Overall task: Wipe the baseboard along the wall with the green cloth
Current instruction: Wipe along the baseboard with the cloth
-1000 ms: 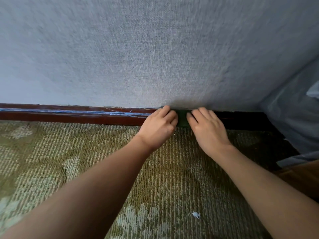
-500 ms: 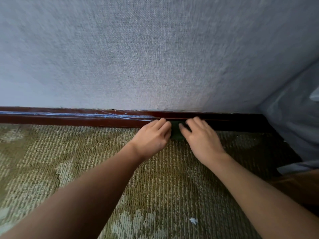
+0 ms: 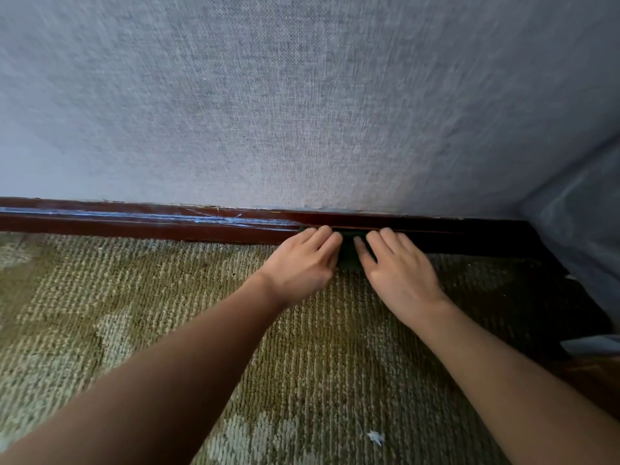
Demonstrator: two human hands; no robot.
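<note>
A dark red-brown baseboard runs along the foot of the grey fabric-textured wall. Pale blue streaks mark its left part. The green cloth is pressed against the baseboard near the middle, and only a small dark strip of it shows between my hands. My left hand lies on the cloth's left part with fingers curled. My right hand presses the cloth's right part, fingers pointing at the baseboard.
Olive patterned carpet covers the floor. A small white scrap lies on it near me. At the right a grey side wall meets the main wall in a dark corner, with a brown wooden surface below.
Both hands with the cloth have slid a little to the left along the baseboard and dropped from its top edge to its lower face.
</note>
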